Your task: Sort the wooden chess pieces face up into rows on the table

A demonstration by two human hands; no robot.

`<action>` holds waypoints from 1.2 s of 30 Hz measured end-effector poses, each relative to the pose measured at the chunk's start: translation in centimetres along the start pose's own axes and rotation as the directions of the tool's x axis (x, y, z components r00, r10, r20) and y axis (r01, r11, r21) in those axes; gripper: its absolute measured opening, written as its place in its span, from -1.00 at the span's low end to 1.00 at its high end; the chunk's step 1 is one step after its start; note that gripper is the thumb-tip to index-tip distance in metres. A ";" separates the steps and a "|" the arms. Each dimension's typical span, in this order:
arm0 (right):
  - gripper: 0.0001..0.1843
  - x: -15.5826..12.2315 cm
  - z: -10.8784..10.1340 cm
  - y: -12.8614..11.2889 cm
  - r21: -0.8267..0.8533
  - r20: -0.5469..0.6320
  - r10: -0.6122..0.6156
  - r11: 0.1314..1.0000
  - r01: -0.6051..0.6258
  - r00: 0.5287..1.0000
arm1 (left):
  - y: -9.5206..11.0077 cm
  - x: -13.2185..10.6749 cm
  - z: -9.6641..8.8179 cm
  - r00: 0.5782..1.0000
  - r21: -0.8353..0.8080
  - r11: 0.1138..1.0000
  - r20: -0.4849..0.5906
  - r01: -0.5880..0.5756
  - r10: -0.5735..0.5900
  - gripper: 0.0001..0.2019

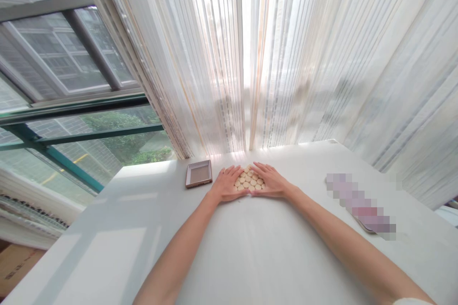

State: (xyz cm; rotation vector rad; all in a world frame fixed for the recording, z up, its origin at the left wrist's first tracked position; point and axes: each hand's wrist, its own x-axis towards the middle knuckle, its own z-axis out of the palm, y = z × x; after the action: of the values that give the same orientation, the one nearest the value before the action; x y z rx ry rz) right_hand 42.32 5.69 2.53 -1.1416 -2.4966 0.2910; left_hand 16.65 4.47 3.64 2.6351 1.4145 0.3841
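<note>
Several small, round, cream-coloured discs [249, 181] lie packed side by side in a roughly triangular cluster on the white table. My left hand [228, 186] rests along the cluster's left side, fingers stretched forward and thumb lying along the near edge. On the other side, my right hand [270, 182] mirrors it, with its fingers over the right edge and its thumb pointing inward. The two thumb tips nearly meet in front of the discs. Both hands are open and frame the discs from the sides; markings on the discs are too small to make out.
A shallow brown-rimmed square box or lid [199, 184] sits left of my hands. To the right lies a long pixelated object [361, 207]. Sheer striped curtains [286, 57] hang behind the white table [246, 252]. A window stands at left, with a cardboard box [19, 267] below.
</note>
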 end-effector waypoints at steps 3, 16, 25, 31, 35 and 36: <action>0.09 1.5 0.1 0.2 0.015 0.011 -0.038 0.999 0.037 0.999 | -0.5 -0.1 -0.1 1.000 0.009 1.000 -0.008 -0.012 0.012 -0.15; -0.22 0.4 -0.1 -0.5 -0.009 -0.189 -0.048 0.999 0.047 0.981 | -0.2 -1.5 -0.4 0.970 0.080 0.996 -0.238 -0.033 0.051 -0.41; -0.37 -6.1 -0.2 -3.1 0.056 -0.293 0.037 0.998 -0.021 0.955 | 1.5 -6.9 0.3 0.918 -0.033 0.993 -0.379 0.110 -0.114 -0.72; -0.58 -7.8 -0.4 -1.8 0.180 -0.345 0.200 0.973 -0.144 0.917 | 1.7 -8.1 0.2 0.932 -0.066 0.990 -0.332 0.128 -0.143 -0.69; -0.64 -6.5 -0.1 -1.4 0.173 -0.365 0.221 0.971 -0.167 0.904 | 2.8 -7.9 -0.6 0.943 -0.091 0.992 -0.316 0.082 -0.107 -0.83; -0.66 -6.1 0.0 -1.3 0.177 -0.367 0.229 0.969 -0.174 0.902 | 3.5 -7.8 -0.6 0.946 -0.095 0.993 -0.312 0.064 -0.090 -0.84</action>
State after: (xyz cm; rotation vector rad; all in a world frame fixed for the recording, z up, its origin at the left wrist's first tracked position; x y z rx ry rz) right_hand 45.09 0.24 1.47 -1.2637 -1.9888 0.2634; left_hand 15.12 -3.99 3.77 2.5244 1.5431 0.8696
